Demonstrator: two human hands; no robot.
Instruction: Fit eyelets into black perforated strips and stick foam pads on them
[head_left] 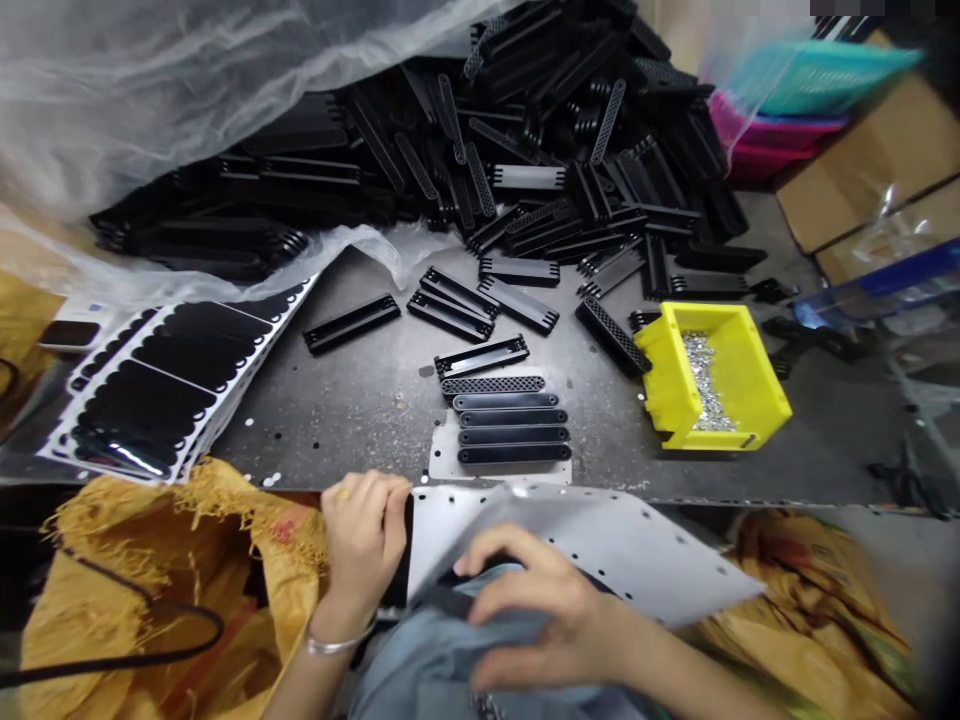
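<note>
Now the left hand [364, 545] is wrapped round the near edge of a perforated metal sheet [600, 540], its fingers [375, 495] curled shut on that edge, while the right hand [544, 610] lies against the sheet's lifted underside, fingers spread and half open; we cannot tell whether they have firm hold of anything. The sheet sits just above a lap in light blue denim [442, 670], at the near edge of a steel desk [322, 420]. We judge the flexing sheet the main risk: bent further, it could crease, or its edge could catch the skin. If it swings forward, it could knock the black slotted bars [514, 432] lying in a row on a second perforated plate [442, 460]. The yellow plastic bin [739, 360] of small silver fasteners [703, 380] sits well apart at right, though a knock there would scatter tiny pieces. The heaped black parts [525, 130] at the top of the frame could also slide if disturbed.
</note>
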